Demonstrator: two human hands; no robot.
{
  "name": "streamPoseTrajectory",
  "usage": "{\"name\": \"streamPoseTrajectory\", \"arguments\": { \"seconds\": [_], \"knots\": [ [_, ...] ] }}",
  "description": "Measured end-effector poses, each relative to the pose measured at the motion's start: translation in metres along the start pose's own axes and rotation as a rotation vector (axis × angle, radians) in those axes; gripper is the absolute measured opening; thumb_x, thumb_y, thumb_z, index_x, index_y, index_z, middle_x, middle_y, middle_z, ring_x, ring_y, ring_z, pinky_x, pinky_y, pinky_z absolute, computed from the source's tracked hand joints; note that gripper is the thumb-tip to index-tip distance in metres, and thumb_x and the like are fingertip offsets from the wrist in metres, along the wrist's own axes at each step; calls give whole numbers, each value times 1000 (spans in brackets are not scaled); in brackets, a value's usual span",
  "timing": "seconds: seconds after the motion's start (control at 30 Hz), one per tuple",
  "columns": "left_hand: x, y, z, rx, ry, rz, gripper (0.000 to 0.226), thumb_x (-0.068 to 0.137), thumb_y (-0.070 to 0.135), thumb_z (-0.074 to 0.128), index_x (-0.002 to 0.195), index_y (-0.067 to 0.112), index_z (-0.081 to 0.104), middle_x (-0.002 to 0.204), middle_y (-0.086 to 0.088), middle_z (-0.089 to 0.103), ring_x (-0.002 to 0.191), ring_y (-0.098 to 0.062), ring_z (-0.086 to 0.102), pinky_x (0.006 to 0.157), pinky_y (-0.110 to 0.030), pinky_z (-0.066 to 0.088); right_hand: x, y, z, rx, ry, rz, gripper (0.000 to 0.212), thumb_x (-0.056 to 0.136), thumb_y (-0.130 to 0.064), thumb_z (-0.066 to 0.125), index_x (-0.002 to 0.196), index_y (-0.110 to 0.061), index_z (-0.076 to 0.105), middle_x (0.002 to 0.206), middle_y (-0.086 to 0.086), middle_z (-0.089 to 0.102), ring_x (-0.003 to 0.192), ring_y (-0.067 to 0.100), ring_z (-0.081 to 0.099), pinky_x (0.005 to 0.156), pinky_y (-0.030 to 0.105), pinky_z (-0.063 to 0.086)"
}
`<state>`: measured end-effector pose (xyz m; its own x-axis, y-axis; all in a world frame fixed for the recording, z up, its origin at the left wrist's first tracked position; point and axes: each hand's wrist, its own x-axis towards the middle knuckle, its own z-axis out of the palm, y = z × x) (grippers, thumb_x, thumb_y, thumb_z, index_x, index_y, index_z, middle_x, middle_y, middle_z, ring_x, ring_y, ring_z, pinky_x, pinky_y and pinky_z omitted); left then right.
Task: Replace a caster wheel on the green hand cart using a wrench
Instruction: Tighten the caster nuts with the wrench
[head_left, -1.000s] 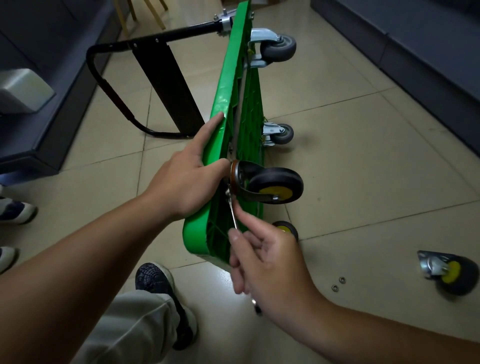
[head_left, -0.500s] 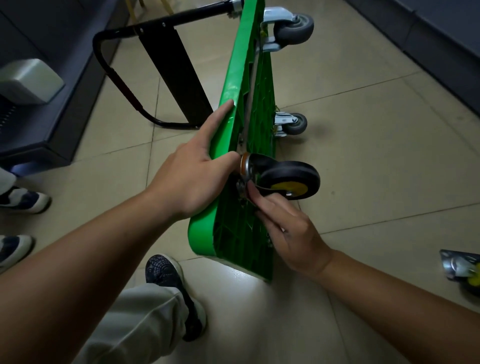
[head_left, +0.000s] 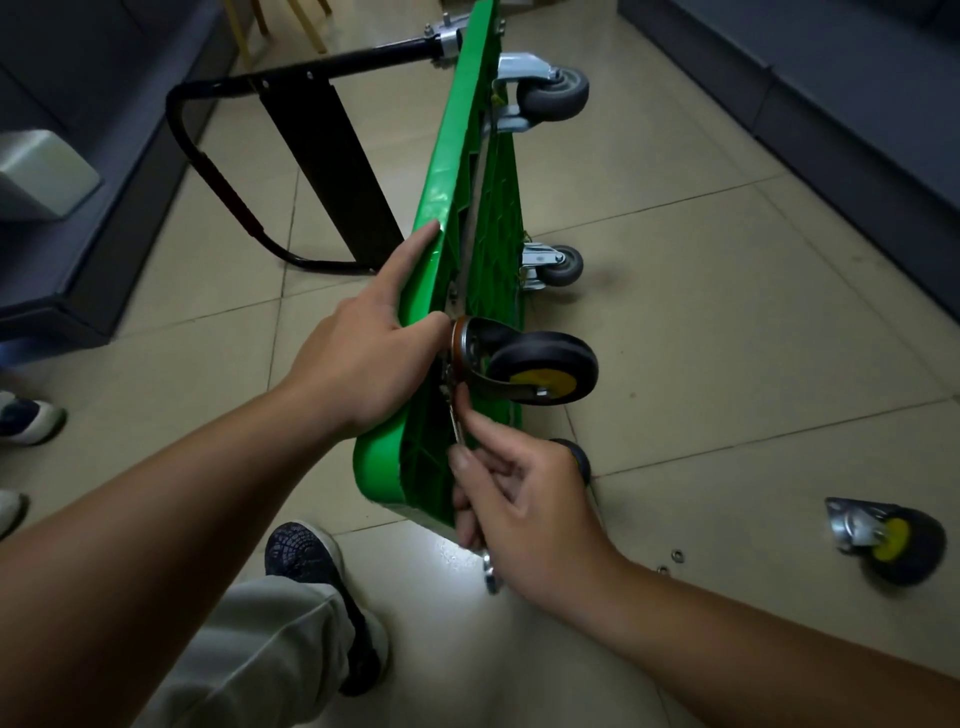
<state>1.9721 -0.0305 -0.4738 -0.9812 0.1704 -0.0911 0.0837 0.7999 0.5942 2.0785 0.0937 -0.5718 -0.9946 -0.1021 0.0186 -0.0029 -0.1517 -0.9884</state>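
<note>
On the floor (head_left: 727, 322), the green plastic hand cart (head_left: 457, 171) stands on edge under my flat left hand (head_left: 363, 358), my right hand (head_left: 524, 509) holding in its grip the metal wrench (head_left: 456, 423) at the mounted black yellow-hubbed caster (head_left: 540, 366), tightening apparently unfinished.

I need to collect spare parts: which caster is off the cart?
The yellow-hubbed caster lying alone on the floor at right; the other casters sit on the green cart.

No text, label, brand, number or sign can be read anywhere
</note>
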Motion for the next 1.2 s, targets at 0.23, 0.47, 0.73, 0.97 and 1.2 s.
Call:
{"name": "streamPoseTrajectory", "arguments": {
  "seconds": [0.23,0.47,0.73,0.97,1.2],
  "knots": [
    [0,2,0,-32,-23,11,79,78,51,53,142,78,16,131,-2,60,100,-28,67,91,-52,56,-5,-22,6,149,14,85,46,105,-14,51,149,-29,49,58,-6,56,45,13,57,46,23,46],
    [3,-5,-3,-63,-67,16,79,80,52,56,142,78,15,126,9,51,95,-21,69,87,-52,59,-12,44,-43,-489,42,-260,52,103,-7,50,152,-20,40,90,1,55,79,21,53,72,32,48],
    [4,-6,-2,-50,-35,29,79,79,49,56,144,76,19,125,6,53,95,-19,68,88,-50,58,50,55,-48,-553,-23,-597,44,104,0,46,148,3,41,96,14,54,84,25,55,82,27,46],
    [5,-8,-2,-62,-15,6,79,78,47,56,140,79,20,117,12,56,94,-19,67,86,-51,59,41,60,-25,-417,36,-530,47,102,-3,51,149,1,44,94,16,60,84,32,62,89,16,43],
    [0,-2,-2,-49,0,-3,80,76,47,53,141,79,17,130,8,53,102,-23,65,93,-51,56,6,13,-2,-87,-1,-96,52,104,-11,53,150,-33,45,83,-20,67,61,6,60,60,27,53]
  ]
}}
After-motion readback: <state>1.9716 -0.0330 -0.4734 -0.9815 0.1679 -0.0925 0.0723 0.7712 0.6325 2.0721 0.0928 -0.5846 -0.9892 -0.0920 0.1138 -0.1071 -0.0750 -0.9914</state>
